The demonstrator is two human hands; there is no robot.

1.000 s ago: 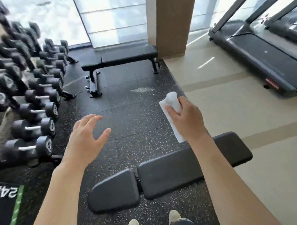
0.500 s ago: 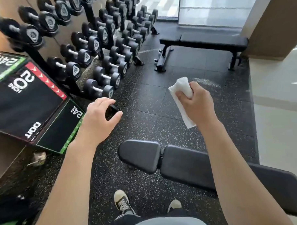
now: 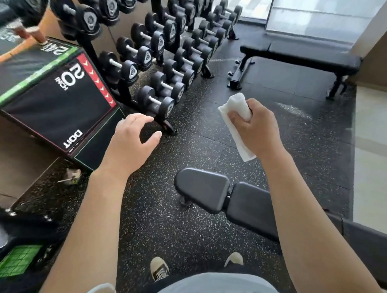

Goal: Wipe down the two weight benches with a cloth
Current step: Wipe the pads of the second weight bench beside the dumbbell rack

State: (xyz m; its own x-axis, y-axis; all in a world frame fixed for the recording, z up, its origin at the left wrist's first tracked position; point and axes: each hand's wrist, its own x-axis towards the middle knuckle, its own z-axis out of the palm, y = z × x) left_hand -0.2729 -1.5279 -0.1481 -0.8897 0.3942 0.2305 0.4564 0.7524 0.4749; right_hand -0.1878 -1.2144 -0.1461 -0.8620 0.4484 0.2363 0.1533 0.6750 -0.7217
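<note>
A person stands by a bench with a cloth

The right hand [image 3: 256, 127] squeezes the white cloth [image 3: 236, 120] in the air above the near bench [image 3: 214, 192]; the left hand [image 3: 131, 142] is spread and holds nothing; the far bench [image 3: 303, 57] sits by the window
</note>
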